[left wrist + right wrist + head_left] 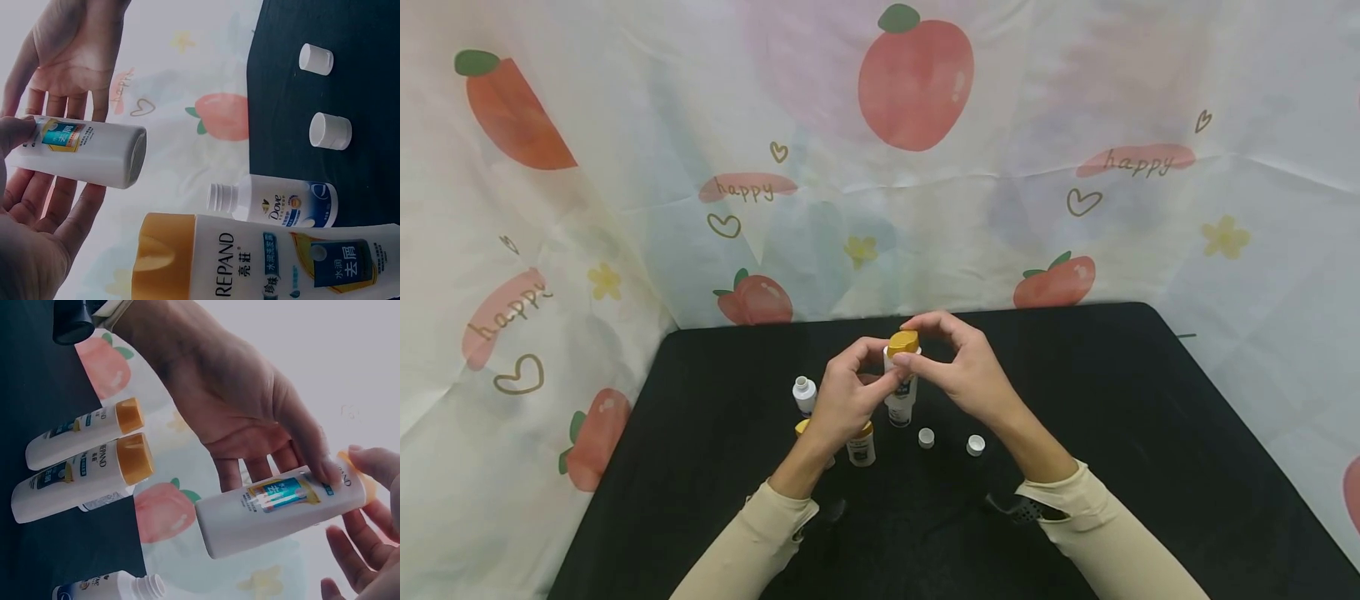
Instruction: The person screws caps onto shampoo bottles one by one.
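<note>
A white shampoo bottle point(281, 506) with a gold flip-top cap point(903, 342) is held up above the table, upright in the head view. My left hand point(847, 396) grips its body, the thumb lying across the label. My right hand point(966, 367) pinches the cap between thumb and fingers. The cap sits on the bottle's top; whether it is fully screwed down cannot be told. Under the held bottle, part of another white bottle point(900, 415) shows on the table.
Two small white caps point(927, 437) point(975, 445) lie on the black table point(1112, 400). An uncapped white bottle point(805, 393) stands behind my left hand. Two gold-capped bottles stand near the left forearm, one point(861, 447) plainly visible and one point(802, 427) partly hidden. A printed curtain point(925, 225) hangs behind.
</note>
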### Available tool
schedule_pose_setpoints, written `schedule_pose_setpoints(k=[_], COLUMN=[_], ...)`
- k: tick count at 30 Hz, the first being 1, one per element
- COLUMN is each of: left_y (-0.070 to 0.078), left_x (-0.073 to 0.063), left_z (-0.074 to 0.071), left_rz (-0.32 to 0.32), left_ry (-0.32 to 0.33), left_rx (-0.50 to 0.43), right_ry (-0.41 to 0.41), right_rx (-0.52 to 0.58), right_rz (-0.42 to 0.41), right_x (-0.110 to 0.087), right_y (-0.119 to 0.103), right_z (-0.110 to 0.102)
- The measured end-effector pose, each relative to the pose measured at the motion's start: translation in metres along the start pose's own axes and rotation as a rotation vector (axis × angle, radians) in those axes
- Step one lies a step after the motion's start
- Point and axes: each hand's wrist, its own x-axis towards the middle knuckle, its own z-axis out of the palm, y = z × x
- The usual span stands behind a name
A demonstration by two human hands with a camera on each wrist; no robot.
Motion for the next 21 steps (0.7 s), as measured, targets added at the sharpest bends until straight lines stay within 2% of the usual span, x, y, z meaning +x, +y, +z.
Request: schedule_pose_setpoints(k=[5,13,21], left_y=[-0.0013,-0.0042,-0.0041], left_x=[0.0010,0.0017,0.0016], left_z=[-0.0016,-0.0036,-0.0027], left_rz=[-0.010,-0.012,-0.018], left_ry=[-0.018,-0.019,-0.008], left_rx=[-0.032,-0.037,-0.006], right_ry=[-0.028,-0.116,-0.100], right_rx=[0.007,0.019,0.018], right_rz=[-0.018,-0.046,-0.013], right_x=[-0.0001,0.0010,0.0019], right_y=[0.0014,0.0057,0.0054], right_z=[-0.0042,-0.0104,-0.0074])
